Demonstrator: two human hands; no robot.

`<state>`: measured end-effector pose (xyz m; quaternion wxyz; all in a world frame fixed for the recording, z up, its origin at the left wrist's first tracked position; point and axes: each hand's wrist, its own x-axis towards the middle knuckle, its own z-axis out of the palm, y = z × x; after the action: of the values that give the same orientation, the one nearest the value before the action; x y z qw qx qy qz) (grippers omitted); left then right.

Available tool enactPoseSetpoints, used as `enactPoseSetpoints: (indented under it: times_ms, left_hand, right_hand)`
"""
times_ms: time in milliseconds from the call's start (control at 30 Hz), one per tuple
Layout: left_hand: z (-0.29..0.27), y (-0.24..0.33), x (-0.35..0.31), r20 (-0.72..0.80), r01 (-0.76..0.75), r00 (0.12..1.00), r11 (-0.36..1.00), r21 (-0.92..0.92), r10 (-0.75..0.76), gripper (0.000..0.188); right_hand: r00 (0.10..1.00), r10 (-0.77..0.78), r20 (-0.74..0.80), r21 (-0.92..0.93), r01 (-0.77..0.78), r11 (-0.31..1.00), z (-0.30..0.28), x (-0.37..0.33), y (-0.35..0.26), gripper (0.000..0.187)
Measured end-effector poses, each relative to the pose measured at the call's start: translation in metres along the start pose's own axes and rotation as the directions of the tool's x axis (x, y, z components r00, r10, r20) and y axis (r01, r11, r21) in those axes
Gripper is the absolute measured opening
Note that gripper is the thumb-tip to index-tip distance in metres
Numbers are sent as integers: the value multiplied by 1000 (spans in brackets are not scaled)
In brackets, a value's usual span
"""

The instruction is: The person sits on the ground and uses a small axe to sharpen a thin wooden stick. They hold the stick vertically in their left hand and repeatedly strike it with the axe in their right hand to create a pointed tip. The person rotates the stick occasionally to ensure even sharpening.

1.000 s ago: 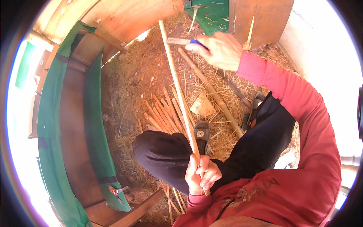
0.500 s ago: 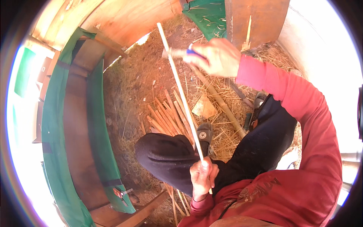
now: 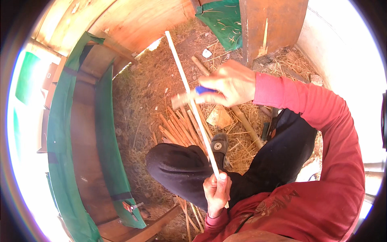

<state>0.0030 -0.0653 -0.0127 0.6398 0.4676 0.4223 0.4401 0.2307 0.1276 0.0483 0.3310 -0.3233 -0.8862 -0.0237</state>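
Note:
My left hand [image 3: 217, 190] is closed round the lower end of a long, pale wooden stick [image 3: 179, 64], its thumb lying along the wood. From my lap the stick slants up and to the left. In my right hand [image 3: 234, 84] is a blue-handled knife [image 3: 180, 100]. Its flat blade is smeared by motion and crosses the stick around its middle. Whether the edge touches the wood cannot be made out.
Several split sticks [image 3: 175, 128] lie beyond my left knee, with a wood block [image 3: 219, 116] and a thick pole [image 3: 246, 126] beside them. Straw litters the ground. A green-covered wooden frame [image 3: 107, 133] stands left; a board [image 3: 274, 28] stands at the back.
My right hand has drawn the knife down along the stick, toward me. The stick's far end has dipped slightly, while my left hand keeps its hold.

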Motion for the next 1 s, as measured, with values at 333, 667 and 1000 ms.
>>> enactPoseSetpoints:
  times_ms: [333, 667, 1000]
  left_hand:
    - [-1, 1, 10, -28, -41, 999, 977, -207, 36, 23]
    - [-3, 26, 36, 174, 138, 983, 841, -524, -53, 37]
    - [13, 24, 35, 324, 344, 937, 521, -781, -132, 39]
  right_hand:
    - [837, 410, -361, -5, -442, 897, -27, 2, 46, 41]
    - [964, 25, 265, 208, -82, 975, 8, -19, -65, 32]
    - [976, 146, 163, -222, -108, 969, 23, -17, -33, 44]
